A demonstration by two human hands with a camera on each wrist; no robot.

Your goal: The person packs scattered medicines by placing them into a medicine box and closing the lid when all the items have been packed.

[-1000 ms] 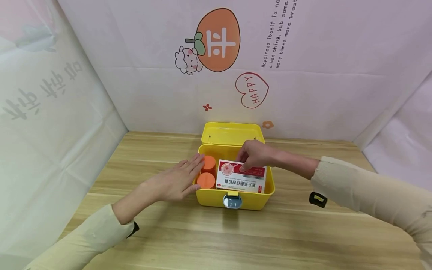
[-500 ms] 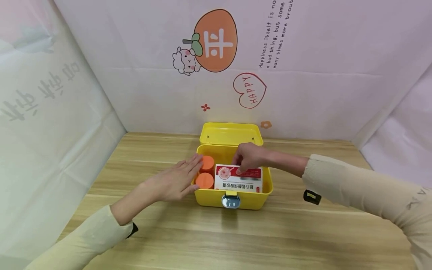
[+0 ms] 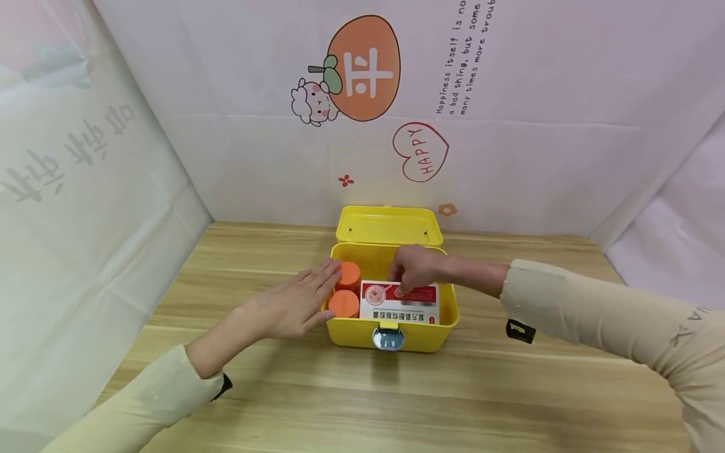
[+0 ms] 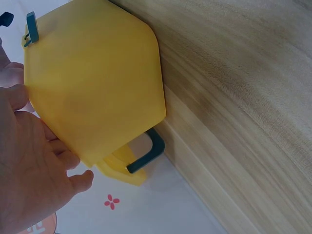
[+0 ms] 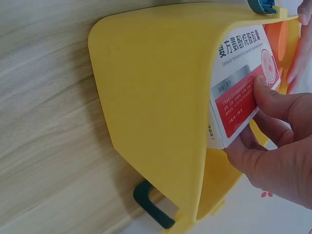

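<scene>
A yellow lidded box (image 3: 362, 336) stands on the table with its lid (image 3: 389, 226) swung back. My right hand (image 3: 418, 267) pinches a red and white medicine box (image 3: 399, 306) between thumb and fingers, tilted inside the yellow box. In the right wrist view the thumb lies on the red face of the medicine box (image 5: 239, 92) and the fingers go behind it. My left hand (image 3: 297, 305) rests with straight fingers on the yellow box's left rim, beside two orange-capped bottles (image 3: 343, 304). In the left wrist view that hand (image 4: 36, 170) touches the box's side wall (image 4: 97, 83).
A grey-blue latch (image 3: 388, 338) hangs on the box's front. A dark green handle (image 5: 152, 207) sticks out behind it. The wooden table (image 3: 396, 402) meets a printed cloth wall (image 3: 255, 170) close behind the lid.
My right hand has lowered the medicine box further into the yellow box, and its upper edge sits lower. The left hand has stayed at the left rim.
</scene>
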